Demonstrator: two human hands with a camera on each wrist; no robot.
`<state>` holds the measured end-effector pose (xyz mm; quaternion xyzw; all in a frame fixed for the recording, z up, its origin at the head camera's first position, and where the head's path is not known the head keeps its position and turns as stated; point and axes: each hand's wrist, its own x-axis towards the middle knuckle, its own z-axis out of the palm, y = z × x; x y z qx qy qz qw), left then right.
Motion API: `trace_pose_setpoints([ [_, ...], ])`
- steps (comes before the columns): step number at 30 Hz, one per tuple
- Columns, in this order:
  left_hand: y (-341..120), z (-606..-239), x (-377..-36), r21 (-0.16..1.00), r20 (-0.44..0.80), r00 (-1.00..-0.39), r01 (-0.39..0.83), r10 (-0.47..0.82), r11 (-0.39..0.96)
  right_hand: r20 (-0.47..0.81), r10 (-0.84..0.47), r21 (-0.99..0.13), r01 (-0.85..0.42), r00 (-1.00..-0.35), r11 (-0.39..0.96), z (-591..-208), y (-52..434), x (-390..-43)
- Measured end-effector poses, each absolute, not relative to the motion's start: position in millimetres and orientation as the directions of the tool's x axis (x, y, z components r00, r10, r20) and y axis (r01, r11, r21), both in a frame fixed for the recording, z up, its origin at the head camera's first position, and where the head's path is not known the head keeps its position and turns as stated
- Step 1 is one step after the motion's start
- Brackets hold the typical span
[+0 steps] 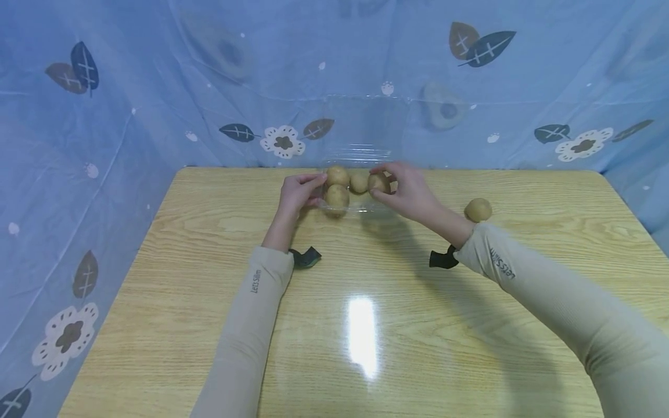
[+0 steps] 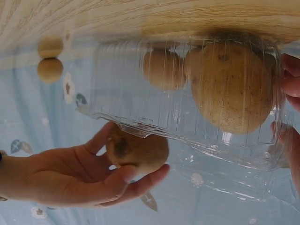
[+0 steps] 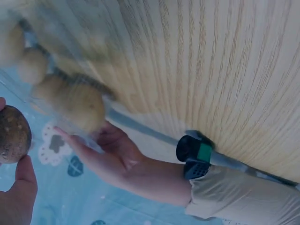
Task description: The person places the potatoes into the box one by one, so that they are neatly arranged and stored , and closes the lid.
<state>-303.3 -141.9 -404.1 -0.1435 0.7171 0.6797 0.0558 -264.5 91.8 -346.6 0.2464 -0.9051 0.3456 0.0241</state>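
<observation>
Now potato (image 1: pixel 378 183) in right hand (image 1: pixel 407 191), over clear box (image 1: pixel 360 159).

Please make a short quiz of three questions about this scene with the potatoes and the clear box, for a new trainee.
1. True or false: the right hand grips a potato.
2. Which thing does the left hand hold? A) the clear plastic box B) a knife C) a cup
3. Where does the lone potato lie?

Key
1. True.
2. A.
3. On the wooden table, apart from the box, beside the right forearm.
</observation>
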Motion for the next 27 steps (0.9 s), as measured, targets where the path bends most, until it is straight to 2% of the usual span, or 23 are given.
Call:
trace_pose_setpoints([
  [9, -142, -404, -304, 0.961, -0.266, -0.955, -0.273, -0.130, 0.045, 0.225, -0.457, -0.628, -0.487, -0.860, 0.607, -357, 72, -272],
  [15, -141, -404, -303, 0.961, -0.261, -0.957, -0.270, -0.126, 0.056, 0.223, -0.445, -0.600, -0.482, -0.867, 0.638, -368, 61, -280],
  [20, -140, -404, -302, 0.964, -0.262, -0.957, -0.267, -0.122, 0.024, 0.192, -0.447, -0.557, -0.472, -0.874, 0.683, -375, 56, -283],
  [27, -142, -405, -303, 0.962, -0.266, -0.955, -0.272, -0.129, 0.029, 0.094, -0.434, -0.577, -0.405, -0.896, 0.710, -377, 52, -282],
])
